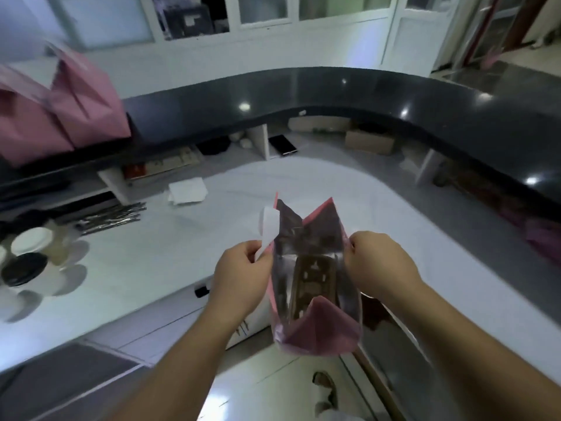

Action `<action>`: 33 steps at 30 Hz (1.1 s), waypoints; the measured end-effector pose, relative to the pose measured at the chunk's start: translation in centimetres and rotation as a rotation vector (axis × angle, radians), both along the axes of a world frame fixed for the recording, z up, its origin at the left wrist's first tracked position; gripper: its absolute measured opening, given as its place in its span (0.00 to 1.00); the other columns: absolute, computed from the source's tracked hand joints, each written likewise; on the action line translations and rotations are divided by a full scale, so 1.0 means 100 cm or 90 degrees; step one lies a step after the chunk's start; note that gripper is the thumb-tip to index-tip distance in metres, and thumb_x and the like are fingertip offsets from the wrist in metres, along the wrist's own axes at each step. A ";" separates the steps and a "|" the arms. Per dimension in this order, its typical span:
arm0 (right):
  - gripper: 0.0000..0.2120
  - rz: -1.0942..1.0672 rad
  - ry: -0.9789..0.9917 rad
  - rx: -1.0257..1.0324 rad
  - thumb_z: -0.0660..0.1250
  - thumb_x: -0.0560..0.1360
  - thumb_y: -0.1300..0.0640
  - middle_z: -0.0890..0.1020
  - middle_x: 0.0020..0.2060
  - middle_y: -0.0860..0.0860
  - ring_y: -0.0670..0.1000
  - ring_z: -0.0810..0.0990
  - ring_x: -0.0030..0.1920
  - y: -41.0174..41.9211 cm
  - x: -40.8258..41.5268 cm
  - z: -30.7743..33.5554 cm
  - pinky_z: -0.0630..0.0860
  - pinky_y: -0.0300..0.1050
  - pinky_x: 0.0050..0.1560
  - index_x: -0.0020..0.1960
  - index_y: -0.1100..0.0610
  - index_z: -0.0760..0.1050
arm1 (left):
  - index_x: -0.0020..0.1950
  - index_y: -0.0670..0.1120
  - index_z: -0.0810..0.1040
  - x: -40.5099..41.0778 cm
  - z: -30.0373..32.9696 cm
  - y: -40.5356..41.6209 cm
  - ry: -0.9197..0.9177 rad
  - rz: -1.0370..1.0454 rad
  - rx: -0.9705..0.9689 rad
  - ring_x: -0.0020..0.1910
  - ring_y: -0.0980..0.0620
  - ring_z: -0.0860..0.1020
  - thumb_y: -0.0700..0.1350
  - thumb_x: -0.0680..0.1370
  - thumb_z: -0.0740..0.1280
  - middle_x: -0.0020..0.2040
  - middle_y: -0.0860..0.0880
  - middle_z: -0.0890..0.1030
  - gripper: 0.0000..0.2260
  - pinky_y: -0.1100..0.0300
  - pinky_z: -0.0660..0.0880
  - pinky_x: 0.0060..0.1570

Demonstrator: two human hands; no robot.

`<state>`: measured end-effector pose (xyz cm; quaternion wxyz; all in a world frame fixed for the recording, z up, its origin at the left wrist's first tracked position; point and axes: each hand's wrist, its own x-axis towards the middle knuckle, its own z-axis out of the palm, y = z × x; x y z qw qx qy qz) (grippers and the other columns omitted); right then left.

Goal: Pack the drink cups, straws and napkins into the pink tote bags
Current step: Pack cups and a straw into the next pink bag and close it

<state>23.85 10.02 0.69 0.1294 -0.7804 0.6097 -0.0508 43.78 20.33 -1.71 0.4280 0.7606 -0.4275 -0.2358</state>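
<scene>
I hold a pink tote bag (321, 332) with a silver lining open in front of me, over the near edge of the white counter (303, 189). My left hand (243, 278) grips its left rim together with a white handle strip (267, 229). My right hand (376, 262) grips the right rim. A brown cup carrier lies inside at the bottom. Drink cups (30, 256) with white and black lids stand at the far left. Wrapped straws (112, 218) lie in a pile beside them. White napkins (188, 189) are stacked further back.
Two more pink tote bags (60, 107) stand on the dark raised ledge (334, 86) at the upper left. The ledge curves around the counter to the right. Shelves under it hold boxes and a phone (283, 144).
</scene>
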 end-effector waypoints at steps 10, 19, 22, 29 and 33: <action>0.16 0.240 -0.034 0.054 0.60 0.79 0.54 0.77 0.31 0.51 0.53 0.76 0.32 -0.070 0.173 0.002 0.65 0.44 0.27 0.33 0.54 0.71 | 0.31 0.61 0.78 0.130 0.007 -0.006 -0.015 0.212 0.020 0.23 0.59 0.68 0.54 0.81 0.66 0.23 0.57 0.71 0.17 0.60 0.60 0.27; 0.16 0.428 -0.052 0.093 0.59 0.80 0.52 0.81 0.30 0.51 0.53 0.81 0.30 -0.095 0.294 -0.004 0.81 0.48 0.33 0.36 0.54 0.75 | 0.36 0.64 0.79 0.200 0.010 0.000 -0.045 0.384 0.048 0.28 0.67 0.73 0.55 0.80 0.66 0.26 0.63 0.74 0.13 0.63 0.59 0.27; 0.17 0.459 -0.059 0.108 0.59 0.80 0.50 0.80 0.29 0.50 0.52 0.81 0.30 -0.093 0.328 -0.013 0.83 0.50 0.35 0.36 0.54 0.77 | 0.34 0.68 0.77 0.224 0.013 0.005 -0.048 0.415 0.057 0.29 0.67 0.73 0.62 0.75 0.62 0.26 0.64 0.75 0.11 0.61 0.59 0.27; 0.19 0.476 -0.060 0.111 0.60 0.79 0.51 0.77 0.26 0.52 0.51 0.78 0.28 -0.088 0.405 -0.029 0.80 0.49 0.30 0.33 0.57 0.76 | 0.39 0.66 0.80 0.306 0.000 0.030 -0.011 0.417 0.072 0.26 0.63 0.74 0.58 0.76 0.63 0.27 0.61 0.77 0.09 0.65 0.63 0.25; 0.18 0.475 -0.045 0.080 0.60 0.79 0.51 0.75 0.24 0.50 0.50 0.75 0.26 -0.073 0.443 -0.033 0.68 0.43 0.25 0.32 0.55 0.74 | 0.42 0.60 0.83 0.359 -0.007 0.046 -0.003 0.385 0.087 0.28 0.62 0.75 0.60 0.78 0.64 0.31 0.59 0.81 0.11 0.61 0.65 0.28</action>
